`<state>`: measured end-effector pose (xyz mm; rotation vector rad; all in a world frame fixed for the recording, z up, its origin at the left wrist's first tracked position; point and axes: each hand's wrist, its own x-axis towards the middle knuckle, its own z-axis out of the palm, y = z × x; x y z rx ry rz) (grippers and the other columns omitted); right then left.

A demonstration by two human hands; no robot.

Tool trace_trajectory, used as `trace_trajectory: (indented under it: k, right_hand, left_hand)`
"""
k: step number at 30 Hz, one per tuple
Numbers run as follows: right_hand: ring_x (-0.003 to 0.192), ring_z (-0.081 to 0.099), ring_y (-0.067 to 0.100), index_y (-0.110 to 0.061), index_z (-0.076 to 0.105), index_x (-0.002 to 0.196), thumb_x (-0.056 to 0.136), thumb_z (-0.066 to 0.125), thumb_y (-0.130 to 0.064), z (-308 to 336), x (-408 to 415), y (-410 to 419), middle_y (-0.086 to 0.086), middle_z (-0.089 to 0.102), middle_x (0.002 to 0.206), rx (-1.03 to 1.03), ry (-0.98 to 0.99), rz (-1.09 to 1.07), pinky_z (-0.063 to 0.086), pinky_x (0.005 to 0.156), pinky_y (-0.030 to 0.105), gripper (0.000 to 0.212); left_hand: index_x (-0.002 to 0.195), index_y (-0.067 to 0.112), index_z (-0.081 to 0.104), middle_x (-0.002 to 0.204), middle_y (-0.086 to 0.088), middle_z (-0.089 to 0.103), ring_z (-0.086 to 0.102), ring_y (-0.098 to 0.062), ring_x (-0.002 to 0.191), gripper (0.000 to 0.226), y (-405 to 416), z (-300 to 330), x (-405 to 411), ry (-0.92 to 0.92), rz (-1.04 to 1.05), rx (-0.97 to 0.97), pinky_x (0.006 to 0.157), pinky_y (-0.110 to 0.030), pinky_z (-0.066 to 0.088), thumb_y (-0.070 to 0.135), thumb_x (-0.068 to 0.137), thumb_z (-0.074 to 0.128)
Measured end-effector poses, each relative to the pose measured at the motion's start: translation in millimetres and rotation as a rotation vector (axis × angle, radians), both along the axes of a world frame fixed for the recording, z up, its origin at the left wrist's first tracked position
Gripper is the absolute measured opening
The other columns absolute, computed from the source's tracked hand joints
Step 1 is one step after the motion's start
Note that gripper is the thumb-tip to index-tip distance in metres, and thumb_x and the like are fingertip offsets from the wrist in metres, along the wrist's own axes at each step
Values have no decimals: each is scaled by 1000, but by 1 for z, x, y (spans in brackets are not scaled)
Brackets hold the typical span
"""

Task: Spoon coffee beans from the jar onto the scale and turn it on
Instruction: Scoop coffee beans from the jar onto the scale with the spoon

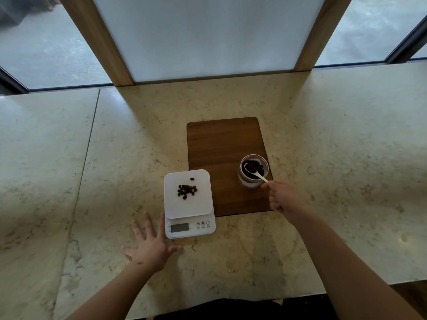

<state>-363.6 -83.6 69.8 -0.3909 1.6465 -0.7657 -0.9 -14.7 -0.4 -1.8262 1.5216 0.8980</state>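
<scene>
A white kitchen scale (203, 204) sits on the marble counter with a small pile of coffee beans (186, 191) on its platform; its display looks blank. A clear jar (253, 171) holding dark beans stands on the wooden board, to the right of the scale. My right hand (282, 198) grips the handle of a white spoon (255, 173), whose bowl rests in the jar's mouth with beans in it. My left hand (150, 247) lies flat on the counter, fingers spread, touching the scale's lower left corner.
A brown wooden board (221, 144) lies on the marble counter (115, 146) behind the scale. A frosted panel in a wooden frame (101, 40) rises at the counter's far edge. The counter's near edge runs close to my body.
</scene>
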Motion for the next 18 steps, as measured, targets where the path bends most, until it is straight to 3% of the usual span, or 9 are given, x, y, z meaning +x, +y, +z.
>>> trace_trajectory:
  k: [18]
  right_hand:
    - [40,25,6,-5,61,93,105,37,-19,19,4,2,-9,32,46,-91,-17,35,22,34,20,31]
  left_hand:
    - [133,47,-50,136,-1,-66,-53,-42,131,114,0,1,0,5,8,-14,106,-86,8,97,66,27]
